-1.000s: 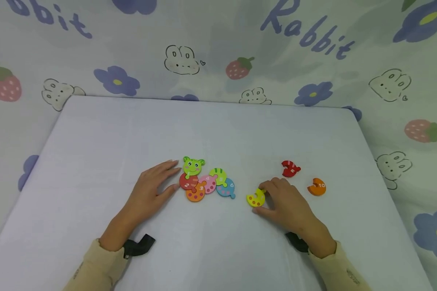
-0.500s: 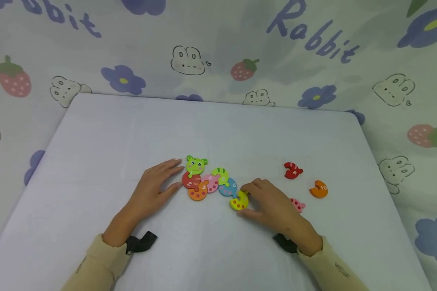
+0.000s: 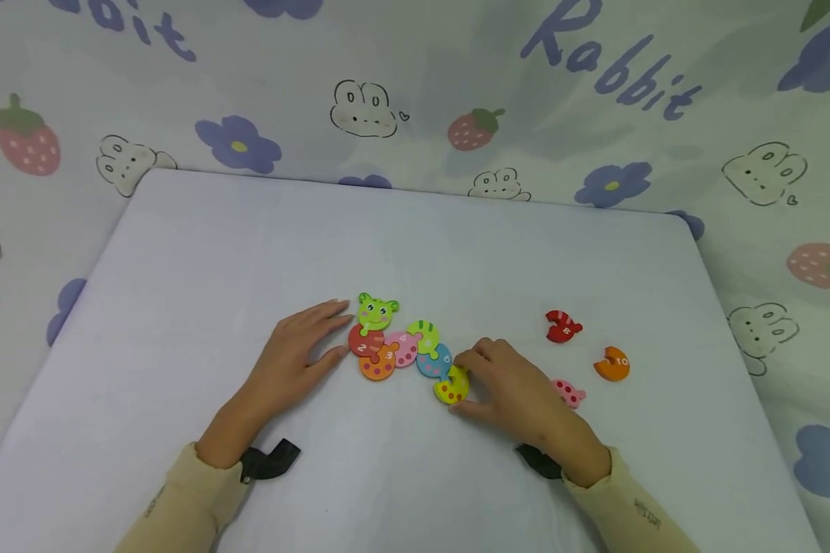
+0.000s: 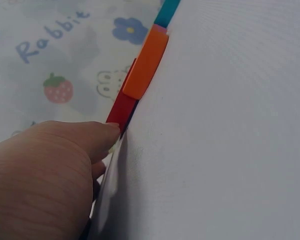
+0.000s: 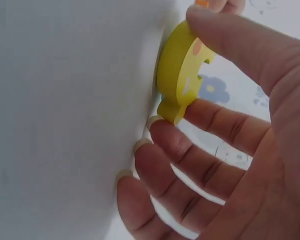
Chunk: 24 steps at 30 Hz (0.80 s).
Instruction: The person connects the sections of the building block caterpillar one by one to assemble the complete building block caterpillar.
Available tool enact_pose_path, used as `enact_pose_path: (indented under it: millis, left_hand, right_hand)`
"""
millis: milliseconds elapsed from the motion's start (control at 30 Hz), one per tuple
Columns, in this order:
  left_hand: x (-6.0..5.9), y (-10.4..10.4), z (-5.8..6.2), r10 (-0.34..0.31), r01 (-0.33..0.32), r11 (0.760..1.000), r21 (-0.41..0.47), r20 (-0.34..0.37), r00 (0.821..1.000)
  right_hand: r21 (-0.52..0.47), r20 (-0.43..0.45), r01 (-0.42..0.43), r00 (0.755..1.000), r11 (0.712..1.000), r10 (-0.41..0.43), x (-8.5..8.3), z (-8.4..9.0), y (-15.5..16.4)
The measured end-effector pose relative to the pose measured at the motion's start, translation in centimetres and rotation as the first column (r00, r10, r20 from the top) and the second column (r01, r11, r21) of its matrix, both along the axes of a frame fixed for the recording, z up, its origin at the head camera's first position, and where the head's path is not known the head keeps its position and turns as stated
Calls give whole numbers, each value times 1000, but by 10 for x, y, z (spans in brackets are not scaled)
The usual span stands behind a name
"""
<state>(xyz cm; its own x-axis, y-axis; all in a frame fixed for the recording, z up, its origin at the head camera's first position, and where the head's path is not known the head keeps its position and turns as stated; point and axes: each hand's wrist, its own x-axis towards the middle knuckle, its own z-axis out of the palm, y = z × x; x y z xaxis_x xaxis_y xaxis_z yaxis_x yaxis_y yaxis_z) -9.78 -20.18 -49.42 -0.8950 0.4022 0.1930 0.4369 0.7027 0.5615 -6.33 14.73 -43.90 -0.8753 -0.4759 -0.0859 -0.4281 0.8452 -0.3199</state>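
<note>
A caterpillar puzzle chain [image 3: 401, 342] lies mid-table: green head [image 3: 376, 311], red, orange [image 3: 377, 364], pink, green-striped and blue [image 3: 434, 359] pieces joined. My right hand [image 3: 508, 380] pinches a yellow dotted piece [image 3: 451, 386] [image 5: 179, 85] between thumb and fingers, holding it against the blue piece's lower edge. My left hand [image 3: 297, 357] lies flat with straight fingers; its fingertips [image 4: 97, 137] touch the red piece [image 4: 121, 111] [image 3: 360, 342] at the chain's left end.
Loose pieces lie to the right: a red one [image 3: 562, 326], an orange one [image 3: 612, 363] and a pink one [image 3: 569, 393] beside my right hand. The white table [image 3: 249, 246] is backed by a printed cloth [image 3: 456, 84].
My right hand slid the yellow piece left from the loose pieces up to the blue end of the chain, uncovering the pink loose piece. The left hand stayed put.
</note>
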Motion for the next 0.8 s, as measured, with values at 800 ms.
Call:
enact_pose_path:
  millis: [800]
  left_hand:
    - [0, 1, 4, 4, -4, 1000, -4, 8, 1000]
  right_hand:
    - [95, -37, 69, 997, 993, -66, 4, -2, -15]
